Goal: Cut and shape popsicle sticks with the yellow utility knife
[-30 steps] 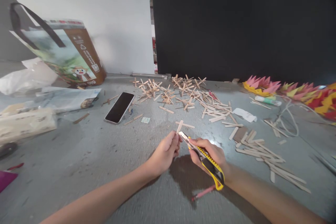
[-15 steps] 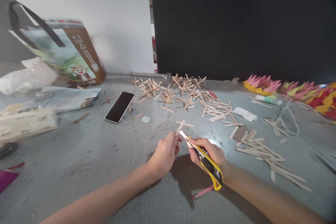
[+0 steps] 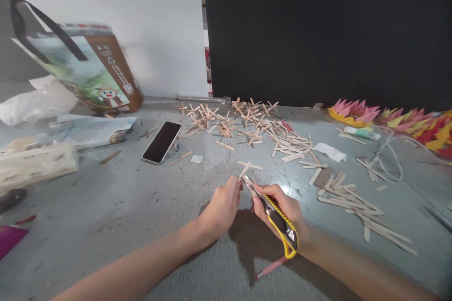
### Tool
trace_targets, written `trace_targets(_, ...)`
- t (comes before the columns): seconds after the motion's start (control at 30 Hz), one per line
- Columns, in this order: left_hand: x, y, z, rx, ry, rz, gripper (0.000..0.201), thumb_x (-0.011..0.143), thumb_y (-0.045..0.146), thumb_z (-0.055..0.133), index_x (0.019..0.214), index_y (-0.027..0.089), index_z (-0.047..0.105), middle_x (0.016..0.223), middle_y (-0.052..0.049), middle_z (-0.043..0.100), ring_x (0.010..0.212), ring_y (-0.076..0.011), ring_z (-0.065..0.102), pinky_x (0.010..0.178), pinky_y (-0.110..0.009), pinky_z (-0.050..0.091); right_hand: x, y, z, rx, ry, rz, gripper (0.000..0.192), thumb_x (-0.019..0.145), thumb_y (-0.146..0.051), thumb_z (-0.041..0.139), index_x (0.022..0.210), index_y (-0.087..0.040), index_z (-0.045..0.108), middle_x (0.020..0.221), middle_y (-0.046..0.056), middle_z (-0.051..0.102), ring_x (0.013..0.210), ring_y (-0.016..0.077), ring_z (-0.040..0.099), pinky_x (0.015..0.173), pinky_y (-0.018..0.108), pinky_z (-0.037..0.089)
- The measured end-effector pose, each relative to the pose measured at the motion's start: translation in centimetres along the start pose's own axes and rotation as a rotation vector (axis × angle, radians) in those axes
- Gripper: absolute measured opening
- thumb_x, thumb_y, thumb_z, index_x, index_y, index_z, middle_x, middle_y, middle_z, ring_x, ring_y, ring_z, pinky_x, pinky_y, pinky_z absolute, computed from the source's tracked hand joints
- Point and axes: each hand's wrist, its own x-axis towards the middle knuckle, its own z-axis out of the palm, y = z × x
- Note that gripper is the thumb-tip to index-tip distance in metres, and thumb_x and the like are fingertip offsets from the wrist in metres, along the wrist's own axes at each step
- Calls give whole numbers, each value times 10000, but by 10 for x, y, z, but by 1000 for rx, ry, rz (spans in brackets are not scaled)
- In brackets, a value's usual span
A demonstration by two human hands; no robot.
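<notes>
My left hand (image 3: 223, 204) is closed on a thin wooden stick (image 3: 245, 170), whose upper end sticks out past the fingertips. A yellow and black utility knife (image 3: 278, 218) is gripped in my right hand (image 3: 282, 204). Its metal blade end points up and left, touching or very near the stick by my left fingers; which one I cannot tell. Just beyond lies another wooden stick (image 3: 254, 166), flat on the table. Below the knife's tail, a pink pencil (image 3: 270, 268) lies partly hidden by the knife and my right hand.
Crossed sticks (image 3: 226, 122) are heaped at the back, loose sticks (image 3: 353, 202) at the right. A phone (image 3: 161, 142) lies left of centre. A carrier bag (image 3: 95, 70) and plastic packets (image 3: 38, 164) stand far left. Paper flowers (image 3: 353, 113), a glue stick (image 3: 362, 133) and a cable (image 3: 390, 150) lie right.
The knife has tilted and turned slightly in my right hand, its tail moving a little left. My left hand still holds the stick in nearly the same place.
</notes>
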Motion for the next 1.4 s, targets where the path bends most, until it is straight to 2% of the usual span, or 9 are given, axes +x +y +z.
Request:
trace_targets(0.17,2,8,0,-162,-43,-47,420,1078,589,354,860,235,420,620,87,314,523,-101,282,506,-233,246,-4,7,-2,71,-23,18,159,996,-246,668,1140,-253,602,790,-27,721,582,139,680,585,264,547)
trace_targets(0.27,2,14,0,-291,-64,-41,480,1055,664,366,856,232,427,597,104,270,514,-97,260,502,-228,263,-4,11,-4,91,-45,20,197,992,-231,680,1171,-266,605,844,-18,728,625,150,691,622,282,553)
trace_targets(0.37,3,16,-1,-385,-80,-48,498,1036,687,418,860,222,447,604,105,274,533,-95,269,518,-226,285,-3,14,-5,144,-66,39,232,992,-231,690,1206,-288,621,898,-9,733,682,166,715,655,293,570)
trace_targets(0.63,5,16,-5,-541,-133,-87,491,1013,682,501,891,208,475,640,94,321,562,-94,284,532,-217,304,0,22,-4,399,-71,135,223,1016,-245,680,1234,-284,652,886,4,755,691,159,736,672,287,588)
trace_targets(0.87,6,14,-5,-515,-139,-104,500,1004,694,506,888,209,471,623,103,308,545,-89,246,513,-218,248,7,19,-8,576,-62,303,186,1032,-340,676,1199,-260,687,872,21,759,660,161,723,617,292,579)
trace_targets(1.1,6,18,-5,-430,-179,-116,479,1032,666,457,893,208,478,605,113,272,527,-87,230,514,-225,227,11,20,-18,553,-37,393,202,1035,-404,657,1128,-239,727,793,11,705,615,141,606,597,289,494)
trace_targets(1.3,5,20,-7,-387,-202,-126,490,1027,678,433,898,208,481,598,117,265,518,-89,212,510,-231,210,13,37,-10,742,3,466,220,1034,-419,635,1092,-224,718,759,16,690,569,143,550,538,288,412)
trace_targets(1.4,4,21,-7,-385,-198,-129,483,1023,675,438,900,210,480,599,116,274,511,-88,214,508,-229,207,15,38,-8,787,2,486,203,1046,-407,614,1102,-233,702,780,17,692,563,144,558,537,289,405)
